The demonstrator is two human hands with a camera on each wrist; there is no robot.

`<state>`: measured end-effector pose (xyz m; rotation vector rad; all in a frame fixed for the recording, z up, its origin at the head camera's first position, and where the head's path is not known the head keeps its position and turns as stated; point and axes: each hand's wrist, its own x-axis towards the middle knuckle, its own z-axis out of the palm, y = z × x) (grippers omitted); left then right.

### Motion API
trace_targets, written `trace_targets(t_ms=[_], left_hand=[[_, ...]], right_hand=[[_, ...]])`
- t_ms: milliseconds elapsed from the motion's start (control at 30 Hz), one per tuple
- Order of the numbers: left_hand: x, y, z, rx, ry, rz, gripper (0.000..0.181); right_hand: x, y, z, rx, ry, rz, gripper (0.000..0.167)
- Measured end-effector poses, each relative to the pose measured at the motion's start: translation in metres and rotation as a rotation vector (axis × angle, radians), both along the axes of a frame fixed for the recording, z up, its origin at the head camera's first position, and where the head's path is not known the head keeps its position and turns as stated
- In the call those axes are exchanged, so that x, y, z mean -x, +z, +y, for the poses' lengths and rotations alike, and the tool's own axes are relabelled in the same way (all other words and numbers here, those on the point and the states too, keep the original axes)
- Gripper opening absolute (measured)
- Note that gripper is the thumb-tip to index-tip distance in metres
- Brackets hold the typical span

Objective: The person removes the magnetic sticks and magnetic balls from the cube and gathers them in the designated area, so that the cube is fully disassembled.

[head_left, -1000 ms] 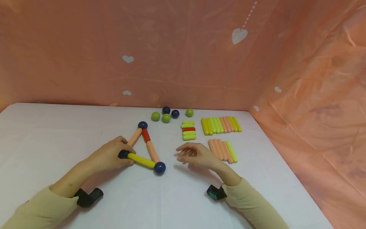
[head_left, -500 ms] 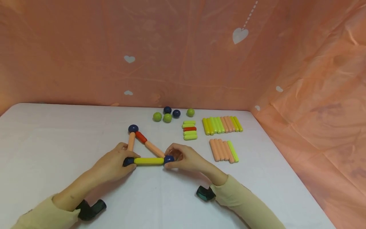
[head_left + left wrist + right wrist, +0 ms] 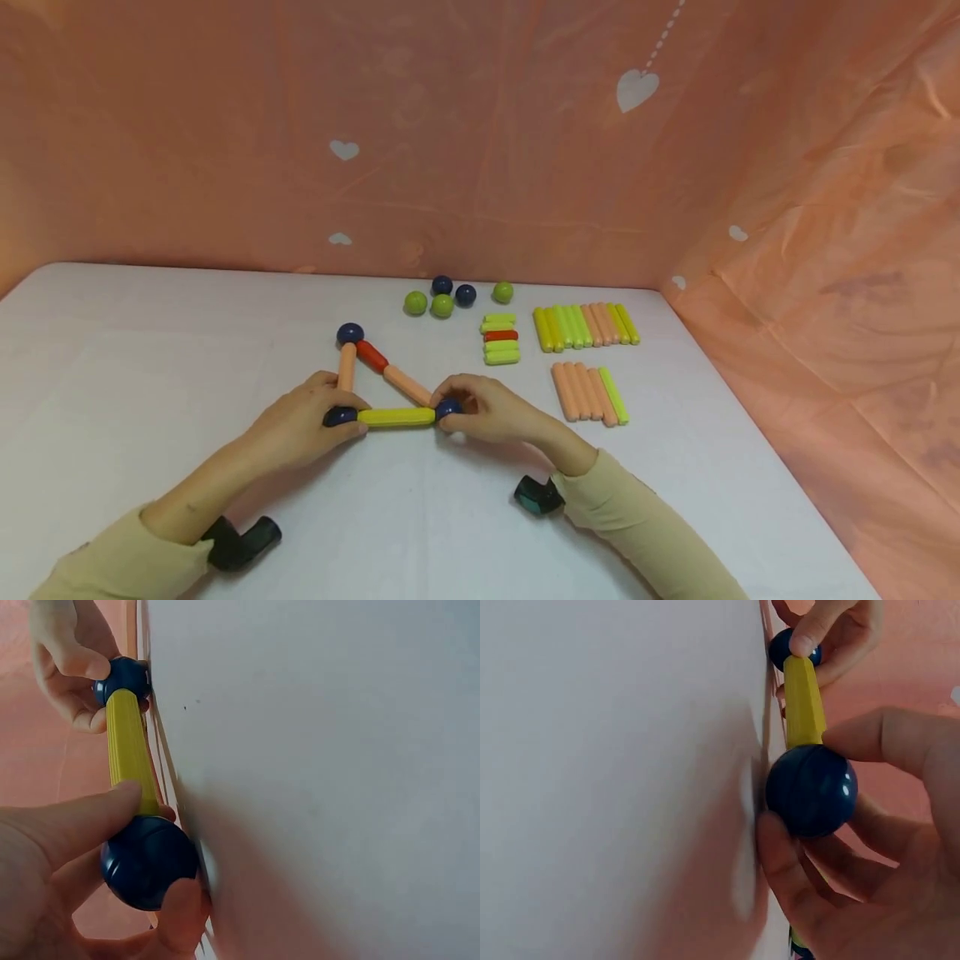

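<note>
A triangle of rods and dark blue balls lies flat on the white table. My left hand (image 3: 303, 421) grips its near left ball (image 3: 150, 862), with the thumb touching the end of the yellow rod (image 3: 396, 417). At the rod's other end my right hand (image 3: 491, 408) holds the near right ball (image 3: 811, 791) between curled fingers and thumb. A peach rod (image 3: 347, 367) runs from the left hand up to the far ball (image 3: 350, 334). The slanting side joins a short red rod (image 3: 372, 356) and a peach rod (image 3: 408, 386), whose lower end meets the right hand.
Behind the triangle sit several loose green balls (image 3: 416, 302) and blue balls (image 3: 466, 295). Short green and red rods (image 3: 501, 337) are stacked to the right of these. Two rows of longer rods (image 3: 585, 326) lie farther right. An orange cloth (image 3: 480, 150) hangs behind the table.
My right hand has come in from the right and taken hold of the near right ball. The triangle has turned so its yellow rod lies nearly level across the view.
</note>
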<state>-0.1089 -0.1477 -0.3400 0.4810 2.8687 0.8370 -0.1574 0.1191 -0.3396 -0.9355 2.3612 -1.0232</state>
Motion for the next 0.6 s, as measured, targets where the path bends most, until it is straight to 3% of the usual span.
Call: trace_targets(t_ms=[233,400,600], left_hand=[[-0.001,0.002,-0.004,0.006,-0.012,0.006,0.025],[-0.001,0.003,-0.005,0.025,-0.019,-0.005,0.025],[0.000,0.002,-0.007,0.021,-0.023,-0.020,0.027]], right_hand=[[0.000,-0.001,0.006,-0.001,-0.005,-0.007,0.024],[0.004,0.000,0.009,0.039,-0.112,-0.011,0.024],[0.016,0.005,0.009,0.127,-0.314,-0.092,0.036]])
